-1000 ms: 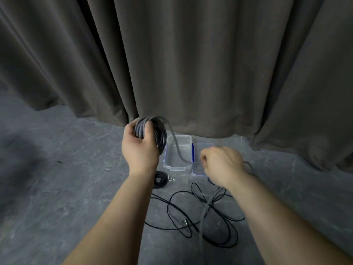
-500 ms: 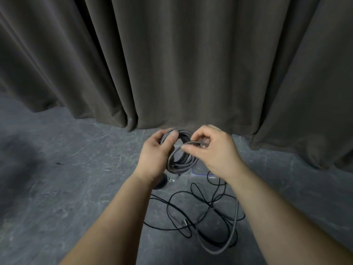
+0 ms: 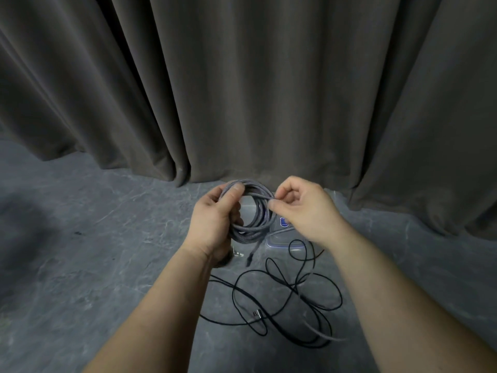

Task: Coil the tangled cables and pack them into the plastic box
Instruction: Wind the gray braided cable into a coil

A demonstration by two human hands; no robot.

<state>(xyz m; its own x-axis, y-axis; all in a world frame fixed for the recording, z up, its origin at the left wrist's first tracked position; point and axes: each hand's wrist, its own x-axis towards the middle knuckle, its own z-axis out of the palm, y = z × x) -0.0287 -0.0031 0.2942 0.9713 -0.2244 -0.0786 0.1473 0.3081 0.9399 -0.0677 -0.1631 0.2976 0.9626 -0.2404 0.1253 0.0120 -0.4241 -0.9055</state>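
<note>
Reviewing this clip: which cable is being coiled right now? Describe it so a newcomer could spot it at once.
Start at the dark curtain; just below its hem two hands meet. The grey braided cable is a ring of loops in the left hand, with one strand pinched by the right hand. Unlike the thin black cable sprawled on the floor, it is thicker, paler and lifted.

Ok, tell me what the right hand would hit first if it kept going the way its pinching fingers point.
The right hand points toward the left, so it would first meet the grey cable coil it already pinches, then the left hand gripping it. Depth is hard to judge.
</note>
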